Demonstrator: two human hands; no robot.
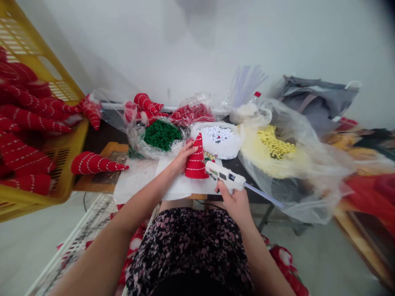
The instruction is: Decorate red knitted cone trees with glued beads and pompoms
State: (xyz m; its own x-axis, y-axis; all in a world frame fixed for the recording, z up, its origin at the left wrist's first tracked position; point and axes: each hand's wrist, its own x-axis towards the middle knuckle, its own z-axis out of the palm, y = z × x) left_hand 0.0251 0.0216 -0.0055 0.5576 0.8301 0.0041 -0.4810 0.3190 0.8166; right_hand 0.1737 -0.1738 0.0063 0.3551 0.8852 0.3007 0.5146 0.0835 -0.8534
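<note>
My left hand [182, 158] grips a red cone hat with white stripes [196, 160], holding it upright on a white sheet [175, 187] on the small table. My right hand [235, 201] is wrapped round the handle of a white hot glue gun [224, 176]. The gun's nozzle points left at the cone's lower right side, very close to it. A clear glue stick [262, 195] juts out of the gun's back end to the right.
Behind the cone sit open bags of green pompoms [162, 134], white pompoms [218, 134], yellow pompoms [274, 144] and red ones [193, 112]. A yellow crate [66, 152] of striped cones stands at left, with one cone [95, 163] lying beside it. A grey bag [314, 98] is at back right.
</note>
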